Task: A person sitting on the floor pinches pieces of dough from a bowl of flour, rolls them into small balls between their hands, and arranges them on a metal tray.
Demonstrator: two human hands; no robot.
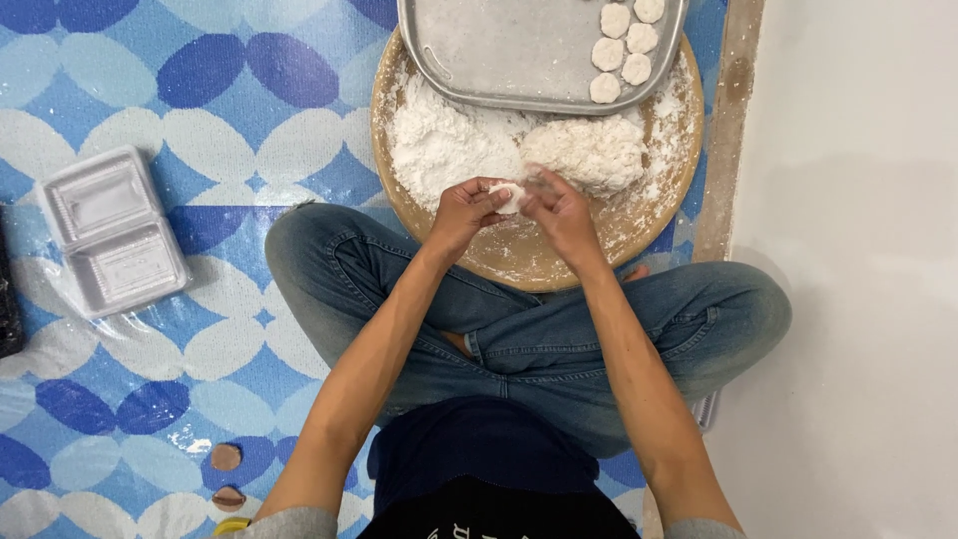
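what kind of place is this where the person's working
Probably a home floor used for food making. A patterned blue mat covers it; a round wooden board holds flour, and a metal tray holds shaped dough rounds.

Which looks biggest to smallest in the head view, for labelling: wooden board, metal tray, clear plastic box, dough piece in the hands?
1. Wooden board
2. Metal tray, cut off by the frame, so unsure
3. Clear plastic box
4. Dough piece
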